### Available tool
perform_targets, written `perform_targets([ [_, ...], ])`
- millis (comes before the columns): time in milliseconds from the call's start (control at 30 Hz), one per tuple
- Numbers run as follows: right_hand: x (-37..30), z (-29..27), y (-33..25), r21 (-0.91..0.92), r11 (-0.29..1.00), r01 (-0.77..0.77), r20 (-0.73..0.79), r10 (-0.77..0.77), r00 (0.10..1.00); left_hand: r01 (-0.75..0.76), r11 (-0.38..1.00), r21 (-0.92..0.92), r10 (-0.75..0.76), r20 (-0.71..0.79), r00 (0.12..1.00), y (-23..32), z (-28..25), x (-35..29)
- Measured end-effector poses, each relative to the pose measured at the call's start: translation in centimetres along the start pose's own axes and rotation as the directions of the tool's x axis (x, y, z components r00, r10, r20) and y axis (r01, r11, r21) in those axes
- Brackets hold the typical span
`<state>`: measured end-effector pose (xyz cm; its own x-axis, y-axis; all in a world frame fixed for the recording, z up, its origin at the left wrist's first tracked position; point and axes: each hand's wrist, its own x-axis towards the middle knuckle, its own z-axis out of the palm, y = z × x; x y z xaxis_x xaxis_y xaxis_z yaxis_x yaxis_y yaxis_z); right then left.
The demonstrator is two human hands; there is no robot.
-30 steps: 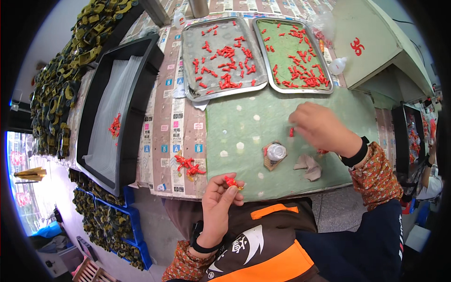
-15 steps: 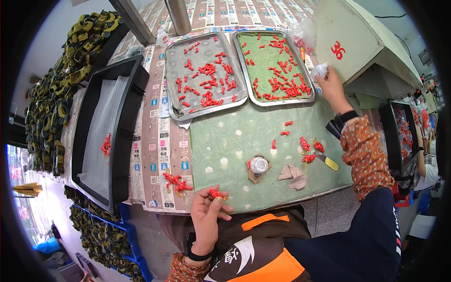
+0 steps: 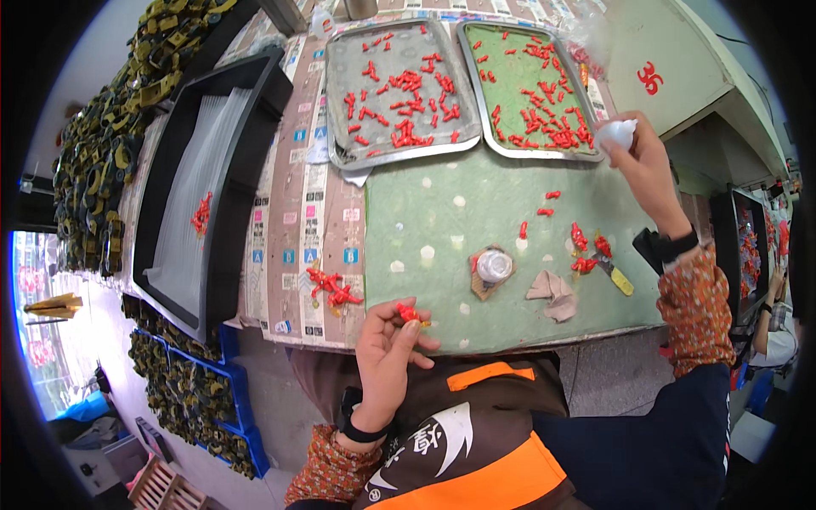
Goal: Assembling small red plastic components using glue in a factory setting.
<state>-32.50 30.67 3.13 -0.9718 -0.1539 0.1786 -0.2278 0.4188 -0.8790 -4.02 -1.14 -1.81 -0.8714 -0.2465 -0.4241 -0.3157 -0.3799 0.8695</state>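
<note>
My left hand (image 3: 382, 353), at the table's front edge, pinches a small red plastic figure (image 3: 408, 313) with yellow bits on it. My right hand (image 3: 650, 170) is raised at the right, closed round a small translucent white squeeze bottle (image 3: 617, 133), near the corner of the green-lined tray (image 3: 544, 154). On the green mat (image 3: 425, 204) between them sits a round clear-white pot (image 3: 494, 265) on a piece of cardboard. Beside it lie a crumpled beige cloth (image 3: 558, 297), a yellow-handled blade (image 3: 621, 280) and several red pieces (image 3: 579, 238). More red figures (image 3: 333, 287) lie left of my left hand.
A grey metal tray (image 3: 408, 158) of red parts stands beside the green-lined one. On the left are a black bin (image 3: 223, 229) with pale sheets and piled olive-and-black parts (image 3: 110, 144). A cream box (image 3: 671, 51) stands back right; another person (image 3: 775, 344) is at far right.
The view has shifted, so the table appears higher and further right. My right hand has tilted the bottle more sideways. My left hand still pinches the red figure.
</note>
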Motion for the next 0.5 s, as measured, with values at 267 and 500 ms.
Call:
perform_targets([
  [267,-8.6,3.1,-6.4,-0.271,0.761,0.59,0.64,-0.315,0.7,-0.016,1.0,0.015,0.016,0.008,1.0,0.1,0.1,0.1],
  [500,-9.8,4.3,-8.0,-0.372,0.575,0.728,0.713,-0.325,0.621,-0.025,1.0,-0.003,0.026,0.029,0.999,-0.1,0.0,0.1],
])
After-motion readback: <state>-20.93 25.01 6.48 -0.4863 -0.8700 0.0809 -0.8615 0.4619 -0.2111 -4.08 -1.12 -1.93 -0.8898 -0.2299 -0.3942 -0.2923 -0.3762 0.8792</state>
